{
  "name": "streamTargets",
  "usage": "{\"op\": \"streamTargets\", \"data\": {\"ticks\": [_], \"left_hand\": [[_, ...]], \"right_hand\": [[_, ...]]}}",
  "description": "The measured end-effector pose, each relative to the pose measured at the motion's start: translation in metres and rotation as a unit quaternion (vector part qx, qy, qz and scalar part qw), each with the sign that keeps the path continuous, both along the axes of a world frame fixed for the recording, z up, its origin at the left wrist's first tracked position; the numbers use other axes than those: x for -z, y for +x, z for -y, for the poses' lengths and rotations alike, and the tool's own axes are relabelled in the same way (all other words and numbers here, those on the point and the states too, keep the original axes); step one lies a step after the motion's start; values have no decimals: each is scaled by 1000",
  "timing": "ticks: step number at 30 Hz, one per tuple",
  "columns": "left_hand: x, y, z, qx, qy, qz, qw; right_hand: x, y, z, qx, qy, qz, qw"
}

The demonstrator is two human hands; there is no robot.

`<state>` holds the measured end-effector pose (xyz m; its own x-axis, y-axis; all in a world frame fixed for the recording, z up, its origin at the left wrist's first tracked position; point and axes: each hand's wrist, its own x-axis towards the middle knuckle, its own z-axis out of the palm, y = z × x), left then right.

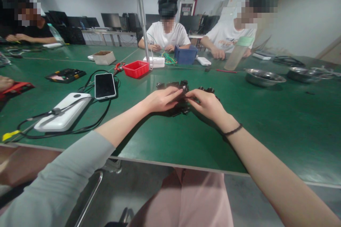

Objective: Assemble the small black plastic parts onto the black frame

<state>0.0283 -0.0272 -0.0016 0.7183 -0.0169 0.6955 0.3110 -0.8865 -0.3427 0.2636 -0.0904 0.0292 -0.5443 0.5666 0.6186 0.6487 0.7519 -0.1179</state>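
Both hands meet over a loose pile of small black parts (182, 110) on the green table. My left hand (163, 98) reaches in from the left, its fingers closed together on a small black part (183, 84) with a lighter spot. The fingertips of my right hand (206, 103) are pinched together right beside it; what lies between them, if anything, is too small to make out. More black parts (209, 89) lie just behind my right hand. My hands cover much of the pile, and the exact kind of these parts does not show.
Left on the green table (279, 131) are a white power bank (64, 113) with black cables and a phone (105, 86). Farther back stand a red tray (136, 69), a blue bin (185, 55) and a bottle (237, 55). Metal bowls (263, 78) sit right. Several people work around.
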Motion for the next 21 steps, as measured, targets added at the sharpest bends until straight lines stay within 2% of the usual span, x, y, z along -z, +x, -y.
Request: {"op": "streamTargets", "data": {"ticks": [9, 21], "left_hand": [[1, -1, 0, -12, -8, -6, 1000], [1, 0, 0, 1, -15, 15, 1000]], "right_hand": [[1, 0, -1, -6, -2, -7, 1000], [2, -2, 1, -14, 9, -28, 999]]}}
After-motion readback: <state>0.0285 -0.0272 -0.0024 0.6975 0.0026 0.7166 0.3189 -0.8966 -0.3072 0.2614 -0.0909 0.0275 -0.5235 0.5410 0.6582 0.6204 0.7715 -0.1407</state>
